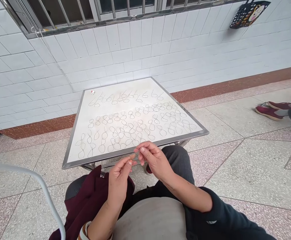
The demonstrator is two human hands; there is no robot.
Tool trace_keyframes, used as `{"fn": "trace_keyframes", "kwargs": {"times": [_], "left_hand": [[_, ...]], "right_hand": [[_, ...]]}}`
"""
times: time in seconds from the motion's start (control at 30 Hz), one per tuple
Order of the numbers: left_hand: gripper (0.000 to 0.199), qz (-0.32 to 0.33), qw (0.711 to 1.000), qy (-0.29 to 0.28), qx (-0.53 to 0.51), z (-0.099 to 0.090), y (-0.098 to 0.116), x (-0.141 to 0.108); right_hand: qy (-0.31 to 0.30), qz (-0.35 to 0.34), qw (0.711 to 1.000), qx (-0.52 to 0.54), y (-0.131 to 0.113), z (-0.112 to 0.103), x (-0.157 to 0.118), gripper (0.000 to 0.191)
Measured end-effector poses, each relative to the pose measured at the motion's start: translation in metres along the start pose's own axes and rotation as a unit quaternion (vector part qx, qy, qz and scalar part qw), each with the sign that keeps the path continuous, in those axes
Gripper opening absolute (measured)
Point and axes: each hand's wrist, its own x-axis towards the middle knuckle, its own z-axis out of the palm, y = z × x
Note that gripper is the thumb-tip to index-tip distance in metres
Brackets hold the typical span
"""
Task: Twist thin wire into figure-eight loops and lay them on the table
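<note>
lower centre: left hand (pixel 119 179) and right hand (pixel 157 162) pinching thin strand (pixel 136 155) (barely visible); probably light, springy, easily kinked; best held near its ends.

No readable text or labels

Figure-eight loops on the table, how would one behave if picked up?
Probably light, since the figure-eight loops look thin. Perhaps springy rather than limp, as they hold open, rounded shapes. Likely easy to nudge, lying on a smooth-looking tabletop.
</note>
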Motion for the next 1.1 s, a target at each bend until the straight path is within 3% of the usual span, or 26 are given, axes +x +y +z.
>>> {"fn": "trace_keyframes", "kwargs": {"times": [0.2, 0.63, 1.1], "left_hand": [[0.033, -0.020, 0.995, 0.029, -0.099, 0.004, -0.001, 0.000], [0.039, -0.001, 0.986, 0.095, -0.133, 0.006, -0.008, 0.001], [0.041, -0.037, 0.974, 0.108, -0.194, 0.005, -0.003, 0.002]], "right_hand": [[0.026, 0.008, 0.999, 0.040, 0.007, -0.001, 0.001, 0.016], [0.035, 0.041, 0.995, 0.083, 0.011, 0.003, -0.001, 0.016], [0.044, 0.046, 0.994, 0.093, 0.013, 0.006, -0.002, 0.016]]}}
